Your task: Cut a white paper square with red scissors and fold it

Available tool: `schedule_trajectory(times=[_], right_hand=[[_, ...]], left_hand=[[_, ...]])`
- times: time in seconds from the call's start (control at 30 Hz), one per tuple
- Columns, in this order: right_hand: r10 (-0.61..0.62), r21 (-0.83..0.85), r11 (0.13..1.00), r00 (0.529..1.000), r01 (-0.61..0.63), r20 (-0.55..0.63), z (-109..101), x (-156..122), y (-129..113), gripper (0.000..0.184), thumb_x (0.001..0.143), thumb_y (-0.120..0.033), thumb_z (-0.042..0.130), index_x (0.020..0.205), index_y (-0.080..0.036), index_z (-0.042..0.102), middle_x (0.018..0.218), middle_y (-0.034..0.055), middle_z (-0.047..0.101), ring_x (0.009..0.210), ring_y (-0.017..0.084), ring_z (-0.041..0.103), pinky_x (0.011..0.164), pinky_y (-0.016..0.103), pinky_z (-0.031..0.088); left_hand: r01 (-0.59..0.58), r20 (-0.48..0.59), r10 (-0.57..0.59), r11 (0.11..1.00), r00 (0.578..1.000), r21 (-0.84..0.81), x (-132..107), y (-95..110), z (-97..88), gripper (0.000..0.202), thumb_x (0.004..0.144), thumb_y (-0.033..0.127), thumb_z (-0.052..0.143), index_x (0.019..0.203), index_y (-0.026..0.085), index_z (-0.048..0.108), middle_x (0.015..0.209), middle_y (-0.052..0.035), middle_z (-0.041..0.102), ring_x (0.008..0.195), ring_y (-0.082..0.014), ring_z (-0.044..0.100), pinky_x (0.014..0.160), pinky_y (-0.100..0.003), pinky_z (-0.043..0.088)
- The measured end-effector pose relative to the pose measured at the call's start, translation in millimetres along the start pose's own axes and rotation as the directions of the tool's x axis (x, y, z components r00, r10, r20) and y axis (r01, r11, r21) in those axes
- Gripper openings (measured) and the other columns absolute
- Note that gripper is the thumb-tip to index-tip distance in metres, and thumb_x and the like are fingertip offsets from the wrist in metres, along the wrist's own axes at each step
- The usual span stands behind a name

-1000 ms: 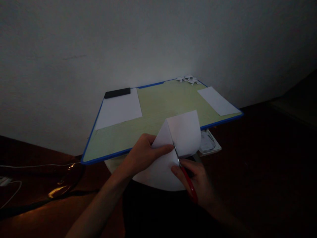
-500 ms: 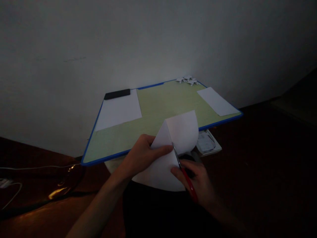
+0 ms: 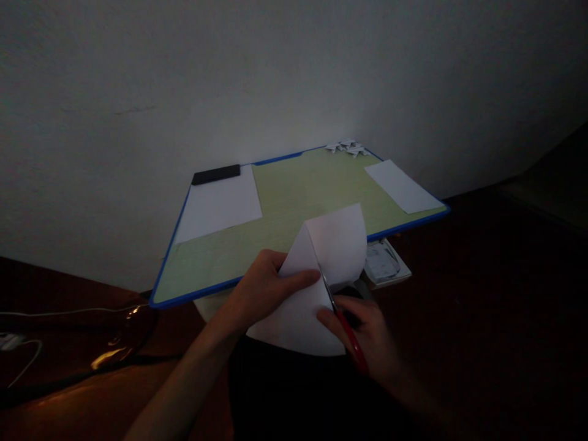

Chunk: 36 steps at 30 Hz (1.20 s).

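My left hand pinches a white sheet of paper just in front of the near edge of a small green table with a blue rim. My right hand grips red-handled scissors; their blades are in the sheet, pointing up and away from me. The part of the sheet right of the cut curls upward over the table edge.
On the table lie a white sheet at the left with a black phone-like slab behind it, a narrow white strip at the right, and several small paper scraps at the far edge. A white wall stands behind. Cables trail on the dark floor at left.
Almost nothing differs; the scissors and the paper have shifted a trace, and both hands keep their hold.
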State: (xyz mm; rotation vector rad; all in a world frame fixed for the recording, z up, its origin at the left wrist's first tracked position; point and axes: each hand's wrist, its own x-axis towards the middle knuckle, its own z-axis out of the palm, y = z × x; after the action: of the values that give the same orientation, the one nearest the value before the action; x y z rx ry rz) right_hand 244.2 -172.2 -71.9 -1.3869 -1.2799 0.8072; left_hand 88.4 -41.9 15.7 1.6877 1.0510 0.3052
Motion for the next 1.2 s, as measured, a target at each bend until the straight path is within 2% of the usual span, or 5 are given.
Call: schedule_trajectory(times=[0.53,0.7,0.87,1.07,1.2], right_hand=[[0.062,0.156,0.984,0.989,-0.082,0.131,-19,1,2,0.027,0.085,-0.043,0.081,0.098,-0.019,0.085,0.079,0.0036,0.075,0.067,0.017,0.063,0.061,0.027,0.054],[0.185,0.191,0.958,0.97,-0.213,0.154,-28,2,8,0.045,0.086,-0.044,0.082,0.125,-0.02,0.079,0.073,-0.0011,0.066,0.058,0.012,0.054,0.054,0.025,0.046],[0.085,0.273,0.951,0.973,-0.143,0.213,-37,5,11,0.058,0.08,-0.05,0.09,0.13,-0.025,0.077,0.081,-0.0014,0.064,0.07,0.013,0.056,0.072,0.029,0.052],[-0.022,0.357,0.93,0.953,-0.091,0.302,-49,3,1,0.087,0.074,-0.073,0.084,0.147,-0.029,0.065,0.099,0.0036,0.06,0.084,0.019,0.056,0.076,0.032,0.052],[0.036,0.305,0.941,0.942,-0.144,0.333,-49,2,-4,0.075,0.083,-0.062,0.084,0.146,-0.029,0.062,0.096,0.0019,0.059,0.081,0.017,0.054,0.071,0.031,0.049]], left_hand=[[-0.05,-0.034,0.051,0.999,0.998,0.017,-11,9,-10.3,0.038,0.081,0.051,0.081,0.072,0.014,0.077,0.067,-0.0028,0.071,0.056,-0.0132,0.058,0.048,-0.021,0.041],[-0.034,-0.083,0.031,0.999,0.996,-0.04,-13,10,-13.5,0.035,0.082,0.049,0.081,0.079,0.015,0.081,0.076,-0.0064,0.079,0.063,-0.018,0.067,0.053,-0.024,0.05],[-0.039,-0.128,0.036,0.999,0.991,-0.027,-15,14,-14.7,0.035,0.081,0.05,0.082,0.083,0.015,0.083,0.081,-0.0083,0.081,0.068,-0.0202,0.07,0.056,-0.026,0.052],[-0.058,-0.157,0.063,0.997,0.986,0.042,-16,17,-13.4,0.039,0.08,0.053,0.081,0.08,0.013,0.081,0.079,-0.009,0.079,0.066,-0.0205,0.069,0.055,-0.026,0.051],[-0.065,-0.153,0.068,0.998,0.986,0.024,-16,18,-13.3,0.04,0.081,0.053,0.08,0.082,0.013,0.081,0.08,-0.0089,0.079,0.068,-0.0209,0.068,0.055,-0.027,0.051]])
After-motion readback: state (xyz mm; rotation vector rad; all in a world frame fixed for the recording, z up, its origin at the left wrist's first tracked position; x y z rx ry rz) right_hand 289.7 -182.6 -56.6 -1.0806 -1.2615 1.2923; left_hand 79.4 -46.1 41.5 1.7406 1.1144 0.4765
